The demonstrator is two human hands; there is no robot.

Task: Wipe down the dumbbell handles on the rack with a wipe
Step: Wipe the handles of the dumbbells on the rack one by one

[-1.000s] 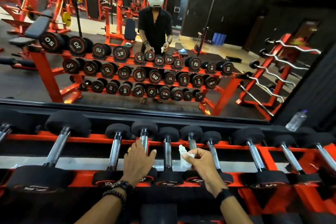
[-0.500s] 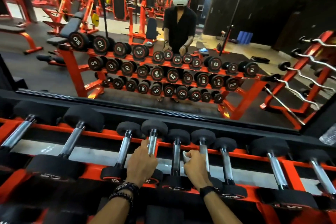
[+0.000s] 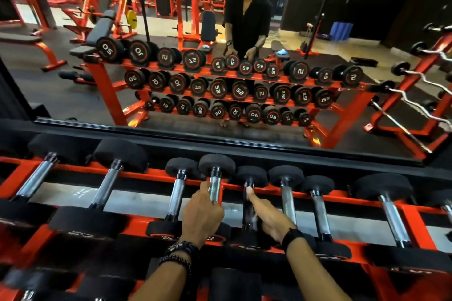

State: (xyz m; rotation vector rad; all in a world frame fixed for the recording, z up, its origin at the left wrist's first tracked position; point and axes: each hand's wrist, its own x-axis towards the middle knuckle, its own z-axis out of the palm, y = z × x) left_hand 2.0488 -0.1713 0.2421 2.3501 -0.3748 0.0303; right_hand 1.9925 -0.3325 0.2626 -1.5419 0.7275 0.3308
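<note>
A row of black-headed dumbbells with chrome handles lies on the orange rack [image 3: 146,174] in front of me. My left hand [image 3: 201,215] is closed around the handle of one dumbbell [image 3: 215,187] near the middle. My right hand [image 3: 267,215] is wrapped on the handle of the neighbouring dumbbell [image 3: 249,203] to its right, thumb stretched up along the bar. The wipe [image 3: 254,221] is pressed between palm and handle, and only a pale sliver of it shows.
More dumbbells sit to the left [image 3: 107,188] and right [image 3: 391,215] on the same shelf, and a lower shelf lies below my arms. A wall mirror [image 3: 73,95] behind the rack reflects the rack, me and a curl-bar stand [image 3: 415,95].
My right hand, which held the white wipe up between two handles, has come down and closed on the handle beside my left hand. The wipe is now almost hidden. My left hand kept its grip.
</note>
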